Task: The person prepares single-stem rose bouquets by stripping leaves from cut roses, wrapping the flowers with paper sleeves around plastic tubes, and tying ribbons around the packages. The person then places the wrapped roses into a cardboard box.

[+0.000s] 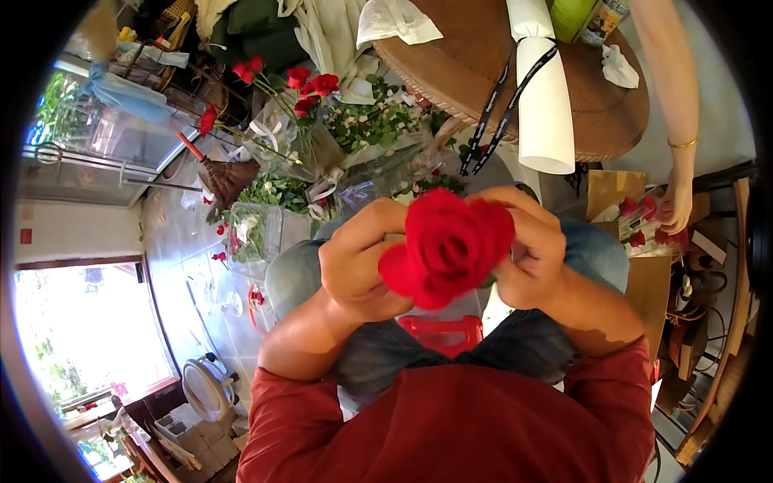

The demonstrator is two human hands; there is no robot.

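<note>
Facing up, rose (447, 251) is being held between curled left hand (362, 259) and right hand (534, 251), likely for steadiness; fingertips being hidden, each closure can't be told.

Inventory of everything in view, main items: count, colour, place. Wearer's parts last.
Large red rose bloom: 1, red, picture centre
Cut red roses: several, red, upper left
Leafy green bundles: several, green, upper centre
Rounded brown wooden table: 1, brown, top
Rolled white paper: 1, white, overhanging table edge
Black printed strap: 1, black, across roll
Red plastic stool (probably): 1, red, below bloom
Another person's hand: 1, bare, right
Left hand, right hand: 2, bare, flanking bloom
Red shirt: 1, red, bottom
</note>
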